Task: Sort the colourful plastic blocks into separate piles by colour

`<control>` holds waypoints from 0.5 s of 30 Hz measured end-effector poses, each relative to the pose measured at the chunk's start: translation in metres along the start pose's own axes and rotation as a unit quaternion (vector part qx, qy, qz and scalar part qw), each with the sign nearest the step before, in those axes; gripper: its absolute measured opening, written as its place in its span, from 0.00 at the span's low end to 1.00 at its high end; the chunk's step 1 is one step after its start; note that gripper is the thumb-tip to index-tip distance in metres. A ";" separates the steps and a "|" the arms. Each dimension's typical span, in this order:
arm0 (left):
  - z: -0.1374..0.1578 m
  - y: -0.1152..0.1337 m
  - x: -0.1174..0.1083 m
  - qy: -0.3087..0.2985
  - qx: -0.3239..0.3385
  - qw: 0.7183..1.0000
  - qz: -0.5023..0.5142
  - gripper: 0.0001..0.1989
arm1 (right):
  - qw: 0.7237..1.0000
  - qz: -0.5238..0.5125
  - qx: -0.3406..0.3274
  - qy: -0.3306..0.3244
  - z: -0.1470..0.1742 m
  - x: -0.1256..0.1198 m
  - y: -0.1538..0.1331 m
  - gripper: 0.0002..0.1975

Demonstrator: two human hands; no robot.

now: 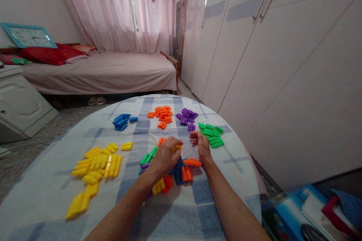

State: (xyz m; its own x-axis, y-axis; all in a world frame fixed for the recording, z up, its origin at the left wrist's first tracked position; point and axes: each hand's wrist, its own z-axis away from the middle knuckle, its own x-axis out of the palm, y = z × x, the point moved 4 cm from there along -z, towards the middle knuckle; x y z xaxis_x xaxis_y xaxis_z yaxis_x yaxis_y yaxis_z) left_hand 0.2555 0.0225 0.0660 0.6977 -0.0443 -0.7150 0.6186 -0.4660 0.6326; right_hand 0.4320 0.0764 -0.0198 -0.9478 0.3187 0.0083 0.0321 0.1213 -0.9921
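Note:
My left hand (167,153) is over a mixed heap in the middle of the table, its fingers closed on a yellow plastic building piece (178,147). Under and around it lie green pieces (147,158), blue pieces (177,173), orange pieces (187,174) and another yellow piece (158,186); my hand and forearm hide part of this heap. My right hand (202,146) rests on its side at the heap's right, fingers apart and pointing left, with nothing visible in them. Just beyond it is a pile of green pieces (213,133).
Sorted piles surround the heap: yellow (98,163) on the left, blue (121,121), orange (163,113) and purple (186,116) at the back. A checked cloth (232,180) covers the round table. Beyond are a bed (113,69) and a white wardrobe (283,83).

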 end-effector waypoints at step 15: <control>0.033 -0.117 -0.081 0.010 -0.136 0.893 -0.428 0.16 | 1.000 0.006 -0.005 0.005 0.001 0.001 -0.004 0.30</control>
State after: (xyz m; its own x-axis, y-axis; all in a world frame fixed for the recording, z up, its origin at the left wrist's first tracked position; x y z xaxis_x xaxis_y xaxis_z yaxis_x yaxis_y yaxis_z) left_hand 0.1150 0.0513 0.0399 -0.0691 0.2430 -0.9676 0.9918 -0.0882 -0.0930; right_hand 0.4303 0.0756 -0.0158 -0.9441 0.3295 -0.0026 0.0473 0.1276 -0.9907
